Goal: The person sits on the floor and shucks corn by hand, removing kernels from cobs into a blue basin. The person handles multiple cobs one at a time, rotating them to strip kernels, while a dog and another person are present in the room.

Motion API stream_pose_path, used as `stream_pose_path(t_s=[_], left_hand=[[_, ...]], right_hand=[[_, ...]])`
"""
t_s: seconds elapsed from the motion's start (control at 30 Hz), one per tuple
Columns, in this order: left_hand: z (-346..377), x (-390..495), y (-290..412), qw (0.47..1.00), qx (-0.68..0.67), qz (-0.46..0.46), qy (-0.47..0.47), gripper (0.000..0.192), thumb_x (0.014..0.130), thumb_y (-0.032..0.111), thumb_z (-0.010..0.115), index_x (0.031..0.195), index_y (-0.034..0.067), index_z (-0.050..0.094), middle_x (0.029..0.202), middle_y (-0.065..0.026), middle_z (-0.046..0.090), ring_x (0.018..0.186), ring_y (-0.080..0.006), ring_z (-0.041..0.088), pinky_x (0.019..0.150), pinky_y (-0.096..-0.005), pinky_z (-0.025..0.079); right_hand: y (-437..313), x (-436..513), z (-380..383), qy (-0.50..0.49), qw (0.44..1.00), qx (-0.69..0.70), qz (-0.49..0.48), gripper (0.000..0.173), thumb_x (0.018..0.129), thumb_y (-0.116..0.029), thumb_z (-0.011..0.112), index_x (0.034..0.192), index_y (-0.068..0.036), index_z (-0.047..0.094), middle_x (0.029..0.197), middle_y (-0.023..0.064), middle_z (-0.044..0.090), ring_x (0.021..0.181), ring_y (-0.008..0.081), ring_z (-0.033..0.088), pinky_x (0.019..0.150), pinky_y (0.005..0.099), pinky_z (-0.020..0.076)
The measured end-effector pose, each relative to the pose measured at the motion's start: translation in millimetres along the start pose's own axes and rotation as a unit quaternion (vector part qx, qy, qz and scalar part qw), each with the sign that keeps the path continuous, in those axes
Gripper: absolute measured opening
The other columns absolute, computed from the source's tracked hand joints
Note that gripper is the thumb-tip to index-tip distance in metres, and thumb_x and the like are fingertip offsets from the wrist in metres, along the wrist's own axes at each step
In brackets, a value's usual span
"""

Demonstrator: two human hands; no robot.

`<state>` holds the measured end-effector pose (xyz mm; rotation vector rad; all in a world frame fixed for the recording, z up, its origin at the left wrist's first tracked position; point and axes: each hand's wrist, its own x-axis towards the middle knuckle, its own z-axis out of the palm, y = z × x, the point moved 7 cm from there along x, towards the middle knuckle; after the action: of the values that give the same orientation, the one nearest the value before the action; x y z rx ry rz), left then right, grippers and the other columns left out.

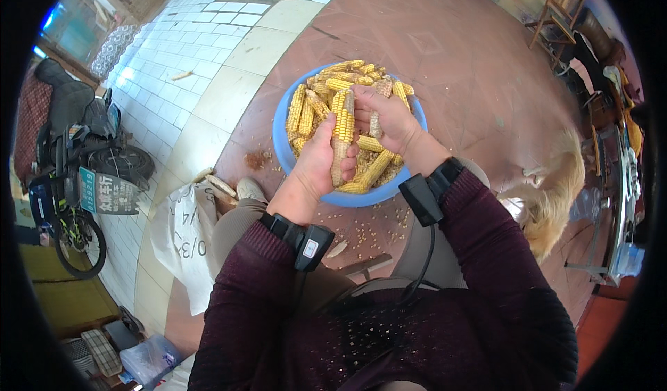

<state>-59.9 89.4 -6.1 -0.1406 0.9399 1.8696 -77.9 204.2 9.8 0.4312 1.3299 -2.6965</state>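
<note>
My left hand [324, 156] grips a partly shelled corn cob [342, 123], its upper part still covered with yellow kernels and its lower end bare. Close beside it, my right hand [385, 112] holds a bare corncob [375, 124], with the fingers near the kernels of the other cob. Both hands are above a round blue plastic basin [281, 130]. Inside it lie several dried yellow ears of corn [296, 107] and loose kernels [367, 161]. My palms and some fingertips are hidden from view.
A white woven sack [180, 234] with bare cobs at its mouth stands left of my leg. Loose kernels [380, 229] lie on the floor before me. A tan dog [555, 198] is at the right. A motorcycle [99, 141] and a bicycle [78, 240] stand left; a wooden chair [558, 11] stands far right.
</note>
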Motion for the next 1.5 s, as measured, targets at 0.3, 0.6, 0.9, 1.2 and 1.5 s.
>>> stream_pose_path(t_s=[0.3,0.6,0.9,1.2,1.5], left_hand=[[-17,22,-17,0.964,0.174,0.094,0.177,0.046,0.095,0.053,0.042,0.097,0.008,0.052,0.063,-0.0044,0.049,0.047,-0.0159,0.046,0.041,-0.0301,0.039],[-23,30,-38,0.988,0.08,-0.006,0.136,0.045,0.094,0.057,0.038,0.092,0.014,0.051,0.059,-0.0045,0.047,0.041,-0.0161,0.043,0.037,-0.0288,0.034],[-36,40,-29,0.979,0.087,0.055,0.175,0.046,0.095,0.054,0.038,0.089,0.01,0.05,0.061,-0.0072,0.049,0.045,-0.0216,0.048,0.042,-0.0359,0.041],[-25,42,-35,0.973,0.157,0.074,0.15,0.05,0.096,0.054,0.033,0.082,0.01,0.049,0.06,-0.0057,0.045,0.045,-0.0209,0.045,0.039,-0.0355,0.037],[-30,41,-24,0.979,0.102,0.059,0.169,0.05,0.095,0.056,0.036,0.088,0.009,0.052,0.063,-0.0071,0.05,0.048,-0.0217,0.049,0.042,-0.0353,0.04]], right_hand=[[39,19,-23,0.161,0.983,-0.089,0.027,0.039,0.09,-0.031,0.062,0.115,-0.002,0.057,0.1,0.0093,0.062,0.085,0.02,0.059,0.073,0.0349,0.0486],[30,16,-31,0.21,0.908,-0.34,-0.127,0.042,0.087,-0.043,0.063,0.094,-0.002,0.063,0.082,0.0148,0.063,0.075,0.0221,0.058,0.071,0.0371,0.0476],[36,26,-31,0.107,0.993,-0.007,-0.052,0.038,0.092,-0.033,0.061,0.111,0.0,0.061,0.101,0.0068,0.063,0.085,0.0169,0.057,0.077,0.0336,0.047],[46,25,-51,0.207,0.916,-0.341,-0.041,0.044,0.089,-0.04,0.063,0.104,0.001,0.065,0.089,0.0107,0.065,0.078,0.017,0.058,0.072,0.0334,0.0475],[36,31,-40,0.182,0.939,-0.284,-0.07,0.045,0.088,-0.041,0.062,0.107,0.0,0.065,0.094,0.0103,0.067,0.085,0.017,0.06,0.077,0.0325,0.0478]])
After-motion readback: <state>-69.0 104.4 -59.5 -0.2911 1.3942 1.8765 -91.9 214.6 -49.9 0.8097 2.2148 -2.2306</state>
